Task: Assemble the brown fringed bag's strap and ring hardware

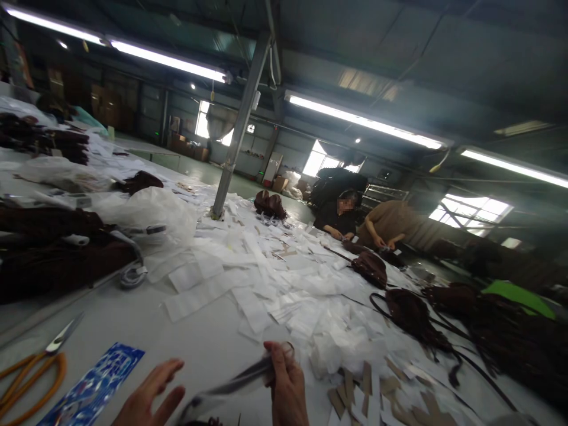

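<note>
My right hand [287,378] is closed around one end of a dark strap [239,380], with a small ring-like part standing up by the thumb. The strap runs down to the left and is blurred. At its lower end, dark brown material [208,421] shows at the bottom edge. My left hand [153,395] is open beside the strap, thumb and fingers apart, with nothing in it. To the left of that hand lies a blue patterned packet [95,387]. Scissors [38,367] with orange handles rest at the far left.
White paper sheets [199,284] and plastic cover the table, with cardboard strips [355,387] at lower right. Brown bags [412,313] lie on the right, more brown goods [57,248] on the left. A metal post [237,136] rises behind. Two people [339,216] work across the table.
</note>
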`<state>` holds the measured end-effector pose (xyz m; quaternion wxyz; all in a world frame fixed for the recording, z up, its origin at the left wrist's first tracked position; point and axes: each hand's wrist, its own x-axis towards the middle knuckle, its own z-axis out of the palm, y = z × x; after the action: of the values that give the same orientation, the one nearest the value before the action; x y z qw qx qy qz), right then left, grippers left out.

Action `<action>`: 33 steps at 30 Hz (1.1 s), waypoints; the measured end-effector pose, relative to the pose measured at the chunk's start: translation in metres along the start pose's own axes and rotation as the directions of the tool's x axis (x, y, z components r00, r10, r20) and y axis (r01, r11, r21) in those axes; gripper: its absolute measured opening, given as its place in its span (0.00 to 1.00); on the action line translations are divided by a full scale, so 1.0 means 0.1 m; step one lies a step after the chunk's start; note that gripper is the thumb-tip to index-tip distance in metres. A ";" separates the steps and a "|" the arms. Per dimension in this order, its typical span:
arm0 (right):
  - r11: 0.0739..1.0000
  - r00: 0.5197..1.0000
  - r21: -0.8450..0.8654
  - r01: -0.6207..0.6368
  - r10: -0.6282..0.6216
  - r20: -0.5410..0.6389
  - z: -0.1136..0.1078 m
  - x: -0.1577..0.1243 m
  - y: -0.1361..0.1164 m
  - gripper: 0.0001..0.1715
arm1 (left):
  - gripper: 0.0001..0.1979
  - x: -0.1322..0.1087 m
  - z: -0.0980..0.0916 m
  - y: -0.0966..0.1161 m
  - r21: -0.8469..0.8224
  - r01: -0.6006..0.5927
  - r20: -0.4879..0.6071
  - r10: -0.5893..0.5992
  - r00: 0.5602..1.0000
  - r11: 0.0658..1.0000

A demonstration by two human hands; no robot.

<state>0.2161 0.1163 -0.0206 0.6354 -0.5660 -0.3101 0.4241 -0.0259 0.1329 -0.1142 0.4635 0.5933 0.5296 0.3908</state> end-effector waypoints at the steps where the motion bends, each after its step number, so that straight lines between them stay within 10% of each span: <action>1: 1.000 1.000 0.008 -0.003 0.003 0.029 0.05 -0.03 -0.04 0.33 | 0.30 0.07 -0.01 0.20 0.020 -0.107 0.001 0.107 0.994 0.994; 6: 0.990 0.992 0.120 -0.069 0.055 0.118 0.07 -0.08 -0.23 0.29 | 0.19 0.25 0.23 1.12 -0.009 -0.303 0.457 0.274 0.846 0.953; 10: 0.984 0.987 0.158 -0.085 0.104 -0.121 -0.33 0.06 -0.40 0.35 | 0.23 0.21 0.34 1.19 -0.011 -0.293 0.487 0.261 0.833 0.956; 13: 0.994 0.960 -0.067 0.092 -0.106 -0.258 -0.46 0.03 -0.54 0.37 | 0.21 0.16 0.36 1.10 0.020 -0.309 0.482 0.262 0.836 0.951; 16: 0.855 0.942 -0.399 0.333 -0.318 0.104 -0.21 -0.18 -0.58 0.28 | 0.20 0.12 0.38 1.18 0.021 -0.347 0.514 0.288 0.808 0.938; 19: 0.613 0.860 -0.611 0.500 -0.268 0.435 0.15 -0.39 -0.46 0.30 | 0.17 0.09 0.34 1.35 -0.117 -0.346 0.545 0.351 0.761 0.931; 24: 0.610 0.913 -0.680 0.408 -0.294 0.284 0.26 -0.35 -0.26 0.34 | 0.17 0.08 0.11 1.28 -0.104 -0.164 0.726 0.187 0.661 0.981; 28: 0.832 0.953 -0.488 0.265 -0.304 0.000 0.23 -0.17 -0.18 0.27 | 0.17 0.07 0.08 0.96 -0.048 -0.164 0.690 0.151 0.707 0.985; 33: 1.000 0.973 -0.029 -0.013 0.006 -0.230 0.45 -0.11 0.05 0.20 | 0.06 0.01 0.19 0.77 0.026 -0.174 0.514 0.136 0.847 0.984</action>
<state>0.1709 0.1269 -0.0172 0.6563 -0.6222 -0.2380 0.3542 0.0131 0.1308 -0.0450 0.5323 0.7325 0.3521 0.2369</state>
